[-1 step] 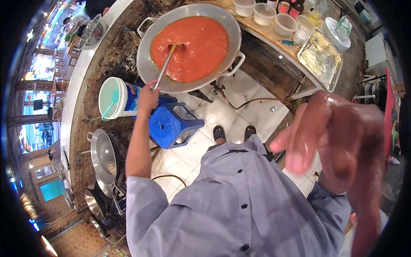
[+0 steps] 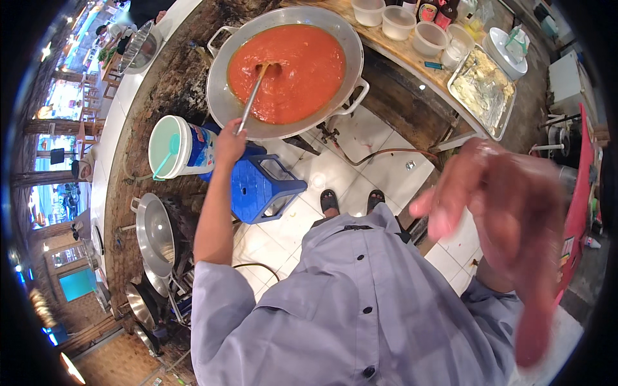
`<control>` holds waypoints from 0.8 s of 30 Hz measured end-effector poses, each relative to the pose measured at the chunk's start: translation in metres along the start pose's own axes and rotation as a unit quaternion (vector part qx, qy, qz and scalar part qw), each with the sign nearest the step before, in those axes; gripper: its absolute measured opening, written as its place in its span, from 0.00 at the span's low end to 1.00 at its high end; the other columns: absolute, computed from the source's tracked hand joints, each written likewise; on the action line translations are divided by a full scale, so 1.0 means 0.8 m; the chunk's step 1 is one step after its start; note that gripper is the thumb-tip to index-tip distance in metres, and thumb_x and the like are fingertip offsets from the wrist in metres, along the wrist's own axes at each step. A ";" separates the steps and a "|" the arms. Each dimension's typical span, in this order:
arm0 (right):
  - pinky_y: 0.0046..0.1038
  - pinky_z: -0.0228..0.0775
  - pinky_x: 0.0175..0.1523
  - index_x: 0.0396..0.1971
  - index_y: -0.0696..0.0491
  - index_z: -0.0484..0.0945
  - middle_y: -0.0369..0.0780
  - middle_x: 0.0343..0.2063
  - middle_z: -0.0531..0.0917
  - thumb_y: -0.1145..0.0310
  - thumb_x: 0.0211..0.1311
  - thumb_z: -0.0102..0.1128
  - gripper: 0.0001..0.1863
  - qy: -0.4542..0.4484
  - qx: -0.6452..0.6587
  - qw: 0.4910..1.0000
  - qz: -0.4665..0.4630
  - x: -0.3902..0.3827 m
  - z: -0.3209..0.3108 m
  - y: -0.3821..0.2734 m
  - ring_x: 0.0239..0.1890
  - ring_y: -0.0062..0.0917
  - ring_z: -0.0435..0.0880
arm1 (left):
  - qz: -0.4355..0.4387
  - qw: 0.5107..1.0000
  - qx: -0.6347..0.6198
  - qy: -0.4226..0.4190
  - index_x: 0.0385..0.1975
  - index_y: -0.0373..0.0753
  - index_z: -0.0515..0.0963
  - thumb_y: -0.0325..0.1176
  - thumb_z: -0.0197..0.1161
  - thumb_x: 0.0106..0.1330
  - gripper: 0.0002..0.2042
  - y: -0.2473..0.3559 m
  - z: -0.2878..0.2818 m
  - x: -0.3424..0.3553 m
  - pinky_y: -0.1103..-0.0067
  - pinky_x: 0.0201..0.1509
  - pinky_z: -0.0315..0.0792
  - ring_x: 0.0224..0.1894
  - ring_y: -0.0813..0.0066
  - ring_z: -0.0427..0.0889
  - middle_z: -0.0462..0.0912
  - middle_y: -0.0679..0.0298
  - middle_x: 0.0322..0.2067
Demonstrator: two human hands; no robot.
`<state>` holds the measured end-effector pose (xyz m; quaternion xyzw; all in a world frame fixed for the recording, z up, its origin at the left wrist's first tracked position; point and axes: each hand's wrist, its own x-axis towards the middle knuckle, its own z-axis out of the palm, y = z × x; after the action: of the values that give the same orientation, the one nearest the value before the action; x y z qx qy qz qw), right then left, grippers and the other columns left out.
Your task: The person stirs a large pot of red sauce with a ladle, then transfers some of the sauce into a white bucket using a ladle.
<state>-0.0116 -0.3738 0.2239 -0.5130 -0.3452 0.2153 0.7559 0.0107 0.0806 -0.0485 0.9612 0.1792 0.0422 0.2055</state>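
My left hand (image 2: 229, 143) is closed around the metal handle of a long utensil (image 2: 253, 94), whose wooden-looking head dips into orange-red sauce (image 2: 299, 77) in a wide two-handled metal wok (image 2: 351, 58). The hand is just below the wok's near-left rim. Close to the camera at the right, my right hand (image 2: 479, 196) is raised and blurred, its fingers loosely bent and apart, with nothing visible in them. Left of my left forearm are a white bucket (image 2: 190, 161) with a turquoise scoop (image 2: 168, 154) inside and a blue plastic stool (image 2: 251, 190).
Plastic cups (image 2: 429, 40), bottles and a smeared metal tray (image 2: 483, 90) line the wooden counter at upper right. Pans (image 2: 154, 231) and a tiled ledge (image 2: 103, 167) run along the left. A hose (image 2: 360, 159) lies on the tiled floor. People (image 2: 116, 35) are visible at upper left.
My left hand and the utensil's lower end have shifted slightly right. My right hand has moved a little leftward and is angled differently.
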 end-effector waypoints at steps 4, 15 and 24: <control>0.23 0.68 0.41 0.23 0.52 0.70 0.37 0.31 0.77 0.70 0.48 0.70 0.13 0.242 -0.157 0.939 0.186 -0.040 -0.053 0.099 0.36 0.19 0.76 | -0.049 0.982 -0.179 0.028 0.52 0.39 0.72 0.35 0.60 0.60 0.19 0.010 0.093 0.018 0.70 0.53 0.69 0.50 0.54 0.77 0.79 0.48 0.44; 0.52 0.68 0.40 0.37 0.50 0.71 0.39 0.23 0.71 0.58 0.52 0.60 0.16 0.476 0.069 0.643 0.596 -0.571 -0.125 0.436 0.22 0.33 0.72 | 0.056 0.991 -0.092 -0.085 0.55 0.42 0.72 0.34 0.58 0.62 0.20 0.023 -0.009 -0.002 0.73 0.54 0.68 0.49 0.60 0.78 0.79 0.52 0.47; 0.51 0.66 0.41 0.40 0.48 0.73 0.41 0.34 0.74 0.52 0.53 0.59 0.19 0.316 -0.094 0.801 0.499 -0.547 -0.079 0.397 0.30 0.32 0.74 | -0.050 0.980 0.109 -0.159 0.46 0.46 0.79 0.33 0.61 0.58 0.15 0.121 -0.311 -0.102 0.70 0.48 0.71 0.41 0.59 0.81 0.82 0.54 0.37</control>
<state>-0.2482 -0.5899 -0.2163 -0.7225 0.1985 0.3550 0.5591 -0.0719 0.0632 0.2176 0.9621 0.1958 -0.1411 0.1267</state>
